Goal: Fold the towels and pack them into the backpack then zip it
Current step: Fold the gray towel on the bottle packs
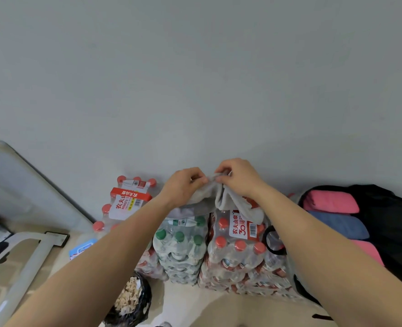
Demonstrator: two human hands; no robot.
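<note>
Head view, and both arms stretch forward over the stacked water packs. The left hand [183, 185] pinches the upper edge of the grey towel [221, 200], fingers curled tight on the cloth. The right hand [239, 178] does the same just beside it, so each grip is closed on the fabric and the two nearly touch. The grey towel hangs bunched below the hands, draped over the tops of the red-capped bottle pack [237, 246] and the green-capped bottle pack [181, 241].

Off to the right sits the black backpack [396, 220], unzipped and gaping. Folded towels lie packed inside it: a pink towel [329, 201] farthest back, a blue towel [339, 224] next, and a second pink towel [367, 252] nearest. Down on the floor [195, 310], by the left forearm, a black bag [131, 298] holds pale crumpled bits. A plain grey wall [195, 79] fills the background.
</note>
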